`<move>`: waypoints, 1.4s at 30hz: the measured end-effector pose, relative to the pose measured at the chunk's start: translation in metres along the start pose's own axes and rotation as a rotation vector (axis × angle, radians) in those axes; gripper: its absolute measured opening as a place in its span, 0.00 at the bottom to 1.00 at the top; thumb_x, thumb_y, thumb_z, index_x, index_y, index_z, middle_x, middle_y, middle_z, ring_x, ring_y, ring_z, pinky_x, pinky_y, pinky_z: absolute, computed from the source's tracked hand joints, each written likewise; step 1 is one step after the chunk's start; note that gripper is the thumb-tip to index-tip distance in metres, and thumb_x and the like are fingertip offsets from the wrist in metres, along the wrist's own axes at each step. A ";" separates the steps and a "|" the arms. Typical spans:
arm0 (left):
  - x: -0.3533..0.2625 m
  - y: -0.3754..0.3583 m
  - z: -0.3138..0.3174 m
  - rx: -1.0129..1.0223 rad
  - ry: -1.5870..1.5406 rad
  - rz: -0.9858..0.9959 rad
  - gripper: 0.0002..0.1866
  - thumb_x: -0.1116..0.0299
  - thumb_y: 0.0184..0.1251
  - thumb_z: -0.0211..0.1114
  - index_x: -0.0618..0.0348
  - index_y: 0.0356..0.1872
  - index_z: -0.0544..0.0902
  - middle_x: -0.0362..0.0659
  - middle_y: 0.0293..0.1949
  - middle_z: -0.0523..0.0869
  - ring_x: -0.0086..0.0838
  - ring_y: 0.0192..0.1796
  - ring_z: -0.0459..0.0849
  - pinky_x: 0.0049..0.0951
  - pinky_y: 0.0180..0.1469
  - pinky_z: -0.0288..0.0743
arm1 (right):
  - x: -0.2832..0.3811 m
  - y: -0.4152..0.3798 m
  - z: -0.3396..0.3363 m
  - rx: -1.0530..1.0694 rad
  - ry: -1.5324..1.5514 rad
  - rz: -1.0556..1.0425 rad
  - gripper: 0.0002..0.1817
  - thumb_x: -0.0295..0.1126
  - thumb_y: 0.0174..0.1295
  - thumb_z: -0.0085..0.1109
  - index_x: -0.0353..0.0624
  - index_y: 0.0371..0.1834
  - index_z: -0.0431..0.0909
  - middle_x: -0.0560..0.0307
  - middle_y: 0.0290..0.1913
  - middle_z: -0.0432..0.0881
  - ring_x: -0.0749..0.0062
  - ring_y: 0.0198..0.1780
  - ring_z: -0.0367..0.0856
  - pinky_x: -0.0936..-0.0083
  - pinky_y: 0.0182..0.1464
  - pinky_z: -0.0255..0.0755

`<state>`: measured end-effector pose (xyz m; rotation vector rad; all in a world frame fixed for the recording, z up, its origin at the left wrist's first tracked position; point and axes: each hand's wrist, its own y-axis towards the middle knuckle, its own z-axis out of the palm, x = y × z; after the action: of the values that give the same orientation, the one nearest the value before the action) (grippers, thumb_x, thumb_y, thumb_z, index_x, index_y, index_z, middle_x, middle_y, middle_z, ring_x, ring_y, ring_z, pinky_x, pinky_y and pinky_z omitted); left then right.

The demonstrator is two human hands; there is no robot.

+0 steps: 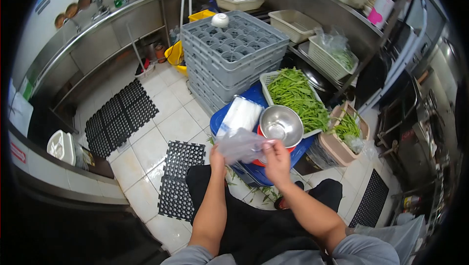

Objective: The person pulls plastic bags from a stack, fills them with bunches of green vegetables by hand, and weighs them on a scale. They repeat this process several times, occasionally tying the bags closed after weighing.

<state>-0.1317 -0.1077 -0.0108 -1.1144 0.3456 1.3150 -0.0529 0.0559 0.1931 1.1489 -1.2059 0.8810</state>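
Observation:
A clear plastic bag (241, 144) is stretched between my hands in front of my knees. My left hand (218, 159) pinches its left end, and my right hand (276, 161) grips the right end between thumb and fingers. Just beyond the bag, a steel bowl (282, 127) rests on something red, on a blue lidded bin (221, 117). Left of the bowl lies a flat pile of white plastic bags (243, 113). Behind the bowl, long leafy greens (297, 91) heap up in a white basket (266, 83).
Stacked grey dish racks (229, 55) stand behind the bin, with a white bowl (220, 20) on top. A pinkish bin (336, 148) with greens is at the right. Black mats (180, 181) and scattered leaves lie on the tiled floor. Steel counters line the left wall.

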 end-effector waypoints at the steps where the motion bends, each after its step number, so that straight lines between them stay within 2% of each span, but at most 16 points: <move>1: -0.002 -0.008 -0.006 -0.081 0.188 0.219 0.27 0.53 0.80 0.46 0.62 0.69 0.67 0.52 0.65 0.74 0.39 0.64 0.74 0.43 0.63 0.69 | 0.018 -0.001 -0.017 -0.015 0.093 0.015 0.07 0.31 0.74 0.53 0.40 0.43 0.77 0.66 0.37 0.80 0.86 0.37 0.74 0.84 0.44 0.69; 6: -0.090 -0.158 0.060 0.315 0.221 0.642 0.34 0.55 0.73 0.61 0.65 0.72 0.64 0.51 0.67 0.73 0.37 0.70 0.69 0.37 0.70 0.61 | 0.060 -0.011 -0.110 0.093 0.144 0.028 0.09 0.31 0.75 0.52 0.38 0.48 0.77 0.67 0.40 0.80 0.86 0.41 0.75 0.83 0.47 0.71; 10: -0.097 -0.265 0.145 0.807 0.726 0.590 0.50 0.65 0.55 0.78 0.68 0.75 0.57 0.55 0.66 0.72 0.36 0.68 0.71 0.38 0.67 0.65 | 0.095 -0.034 -0.145 0.262 -0.048 0.120 0.10 0.32 0.72 0.57 0.37 0.46 0.81 0.63 0.37 0.84 0.84 0.39 0.78 0.80 0.45 0.73; 13: -0.055 -0.264 0.158 1.003 0.528 -0.083 0.29 0.65 0.68 0.69 0.68 0.66 0.71 0.45 0.49 0.84 0.26 0.50 0.82 0.27 0.54 0.74 | 0.112 -0.046 -0.171 0.183 -0.205 0.079 0.13 0.38 0.66 0.65 0.39 0.43 0.83 0.54 0.32 0.86 0.79 0.33 0.80 0.75 0.39 0.75; 15: -0.048 -0.272 0.168 1.005 0.434 -0.156 0.13 0.68 0.76 0.60 0.65 0.53 0.80 0.39 0.39 0.86 0.21 0.39 0.84 0.22 0.45 0.76 | 0.115 -0.055 -0.202 0.234 -0.332 0.126 0.13 0.37 0.64 0.67 0.39 0.44 0.83 0.61 0.31 0.84 0.83 0.34 0.77 0.77 0.38 0.73; 20: -0.064 -0.253 0.142 0.918 0.244 -0.221 0.10 0.71 0.73 0.59 0.64 0.49 0.79 0.43 0.42 0.87 0.25 0.39 0.86 0.27 0.41 0.81 | 0.111 -0.082 -0.270 0.752 -0.732 0.273 0.14 0.38 0.57 0.73 0.38 0.31 0.83 0.67 0.26 0.78 0.80 0.30 0.74 0.78 0.34 0.68; 22: -0.082 -0.259 0.148 0.704 0.246 -0.121 0.12 0.70 0.73 0.59 0.64 0.53 0.79 0.45 0.45 0.87 0.27 0.42 0.86 0.30 0.46 0.82 | 0.068 -0.096 -0.300 0.503 -0.221 0.177 0.15 0.39 0.57 0.73 0.40 0.23 0.81 0.63 0.31 0.78 0.75 0.35 0.74 0.75 0.40 0.68; 23: -0.091 -0.259 0.150 0.657 0.207 -0.094 0.13 0.70 0.73 0.58 0.65 0.54 0.78 0.46 0.46 0.87 0.28 0.44 0.87 0.31 0.48 0.82 | 0.030 -0.105 -0.313 0.334 0.187 0.173 0.17 0.44 0.57 0.71 0.41 0.37 0.85 0.55 0.47 0.82 0.68 0.49 0.78 0.70 0.50 0.71; 26: -0.105 -0.245 0.137 0.539 0.133 -0.028 0.15 0.68 0.75 0.57 0.66 0.56 0.77 0.47 0.47 0.86 0.30 0.44 0.86 0.32 0.50 0.81 | -0.016 -0.123 -0.301 0.255 0.904 0.358 0.35 0.50 0.58 0.70 0.38 0.62 0.74 0.50 0.64 0.75 0.60 0.61 0.77 0.65 0.61 0.72; 27: -0.106 -0.236 0.128 0.511 0.123 -0.017 0.15 0.68 0.75 0.57 0.66 0.56 0.77 0.46 0.47 0.86 0.30 0.43 0.86 0.32 0.49 0.81 | -0.045 -0.133 -0.290 0.388 0.970 0.350 0.50 0.57 0.56 0.69 0.37 0.75 0.59 0.48 0.70 0.70 0.60 0.67 0.74 0.62 0.69 0.67; 28: -0.106 -0.230 0.122 0.484 0.109 -0.001 0.15 0.68 0.75 0.57 0.66 0.55 0.77 0.46 0.47 0.86 0.30 0.43 0.86 0.32 0.49 0.81 | -0.049 -0.141 -0.278 0.472 0.986 0.382 0.46 0.53 0.60 0.68 0.38 0.76 0.59 0.47 0.70 0.70 0.61 0.67 0.74 0.62 0.68 0.67; 32: -0.105 -0.220 0.097 0.429 0.170 0.040 0.14 0.67 0.75 0.58 0.65 0.54 0.78 0.45 0.46 0.86 0.29 0.43 0.86 0.30 0.48 0.81 | -0.059 -0.147 -0.244 0.420 0.581 0.477 0.18 0.39 0.69 0.62 0.37 0.54 0.78 0.55 0.46 0.82 0.71 0.46 0.80 0.72 0.47 0.74; 35: -0.086 -0.193 0.062 0.313 0.424 0.049 0.16 0.67 0.73 0.60 0.66 0.55 0.76 0.47 0.45 0.85 0.34 0.45 0.86 0.34 0.48 0.80 | -0.061 -0.147 -0.233 0.256 0.474 0.584 0.12 0.39 0.70 0.61 0.40 0.36 0.79 0.64 0.29 0.77 0.79 0.31 0.74 0.79 0.36 0.69; 38: -0.067 -0.211 0.063 0.062 1.626 0.980 0.22 0.68 0.68 0.64 0.68 0.59 0.74 0.51 0.46 0.84 0.38 0.47 0.85 0.35 0.46 0.80 | -0.045 -0.146 -0.235 0.246 0.452 0.570 0.16 0.41 0.70 0.61 0.43 0.27 0.76 0.69 0.24 0.71 0.82 0.25 0.68 0.81 0.31 0.64; 39: -0.069 -0.227 0.076 -0.009 1.671 1.214 0.24 0.67 0.64 0.68 0.66 0.59 0.75 0.53 0.47 0.83 0.41 0.47 0.84 0.36 0.46 0.79 | -0.040 -0.144 -0.237 0.278 0.450 0.546 0.17 0.42 0.71 0.61 0.44 0.26 0.74 0.69 0.23 0.70 0.82 0.24 0.67 0.82 0.30 0.63; 42: -0.055 -0.276 0.110 0.267 1.298 0.761 0.21 0.65 0.61 0.71 0.66 0.52 0.80 0.53 0.44 0.83 0.45 0.45 0.83 0.39 0.48 0.78 | -0.042 -0.153 -0.239 0.151 0.476 0.588 0.20 0.45 0.71 0.60 0.44 0.25 0.75 0.70 0.22 0.70 0.86 0.23 0.64 0.83 0.27 0.59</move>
<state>0.0557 -0.0129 0.2072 -1.5441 1.9840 0.9081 0.1422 0.2560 0.1283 0.6329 -1.0952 1.6099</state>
